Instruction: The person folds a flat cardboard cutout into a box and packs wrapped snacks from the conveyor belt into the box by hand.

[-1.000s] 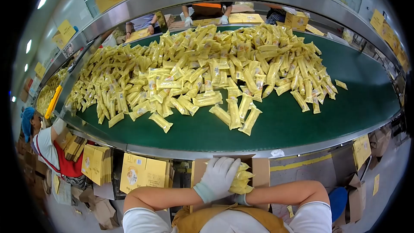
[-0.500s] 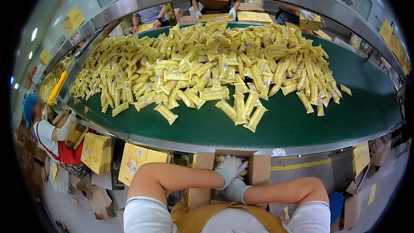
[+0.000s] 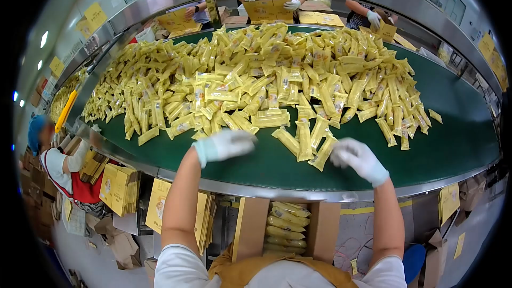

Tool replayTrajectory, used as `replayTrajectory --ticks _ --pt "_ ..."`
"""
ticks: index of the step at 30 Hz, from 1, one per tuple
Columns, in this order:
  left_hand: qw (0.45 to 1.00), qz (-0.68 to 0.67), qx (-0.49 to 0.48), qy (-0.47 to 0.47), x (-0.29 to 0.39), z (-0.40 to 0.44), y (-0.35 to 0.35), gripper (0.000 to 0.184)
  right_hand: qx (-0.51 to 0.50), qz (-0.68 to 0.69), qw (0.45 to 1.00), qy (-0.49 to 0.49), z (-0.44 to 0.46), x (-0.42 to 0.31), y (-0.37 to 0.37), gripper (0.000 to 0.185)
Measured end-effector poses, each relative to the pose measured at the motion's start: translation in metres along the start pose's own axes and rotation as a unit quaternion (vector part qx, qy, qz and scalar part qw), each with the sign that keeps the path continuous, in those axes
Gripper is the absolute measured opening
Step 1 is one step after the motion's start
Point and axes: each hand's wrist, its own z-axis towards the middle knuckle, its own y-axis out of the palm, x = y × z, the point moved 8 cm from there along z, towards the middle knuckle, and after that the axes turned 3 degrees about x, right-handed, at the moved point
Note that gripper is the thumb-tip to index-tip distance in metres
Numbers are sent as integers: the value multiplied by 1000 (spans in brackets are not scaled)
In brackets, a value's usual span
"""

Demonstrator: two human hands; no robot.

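My left hand (image 3: pixel 226 145), in a white glove, hovers over the near part of the green belt with its fingers stretched out, slightly blurred. Just beyond it lies the front edge of a large heap of yellow snack packets (image 3: pixel 240 90). My right hand (image 3: pixel 361 161), gloved too, is at the right end of a small group in front of the heap. Its bent fingers are apart and beside the nearest packet (image 3: pixel 322 153), without closing round it. Below the belt edge, close to my body, an open cardboard box (image 3: pixel 250 229) holds several yellow packets (image 3: pixel 287 225) lying in a stack.
The green conveyor belt (image 3: pixel 256 173) has a metal edge along my side. Folded yellow cartons (image 3: pixel 120 188) stand at the left. A co-worker (image 3: pixel 64 170) in a red apron works there. Across the belt, other people's gloved hands handle yellow cartons (image 3: pixel 269 10).
Both my hands have left the cardboard box and moved apart, up over the belt. The packets in the box now show. Across the belt, a co-worker's yellow carton has been raised.
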Motion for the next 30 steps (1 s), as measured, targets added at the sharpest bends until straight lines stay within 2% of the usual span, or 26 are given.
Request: replayTrajectory --ticks 1,2,3,4,5,8,10,11,14,16,19,22,23,26,27,30 --pt "984 8 129 -119 -52 16 -19 69 66 -130 988 -58 28 18 -14 59" --pt "957 126 219 -142 -101 38 -35 81 131 -256 951 -116 51 30 -21 67" --pt "931 166 241 -217 -121 44 -41 91 138 -328 932 -66 70 39 -17 78" --pt "922 170 246 -245 -133 53 -38 94 144 -397 906 -17 87 46 -11 89" --pt "913 173 251 -272 -141 64 -32 96 143 -393 908 11 117 71 -11 102" --pt "884 211 251 -332 -122 82 -14 98 169 -451 868 121 141 50 27 98" --pt "871 257 218 -358 -97 75 -2 98 139 -482 859 100 151 47 54 94" --pt "879 247 232 -334 -101 78 0 90 124 -497 854 89 154 48 64 92" --pt "892 315 191 -262 -106 75 17 76 43 -537 842 -4 146 56 83 90" --pt "910 316 196 -186 -97 64 37 58 -19 -546 837 -42 131 62 87 88" --pt "923 295 245 -42 -90 37 59 47 -87 -566 816 -78 105 73 82 82" --pt "938 283 198 30 -74 7 74 47 -65 -594 796 -93 79 83 64 78" --pt "941 258 209 57 -66 -7 76 44 -42 -579 809 -92 69 81 55 70" --pt "940 248 217 83 -58 -34 75 39 69 -554 823 -107 45 99 35 62" --pt "951 209 211 87 -82 -30 76 47 97 -542 828 -106 36 96 35 56" --pt "944 57 325 -32 -106 -30 56 59 149 -537 819 -133 25 100 39 53"
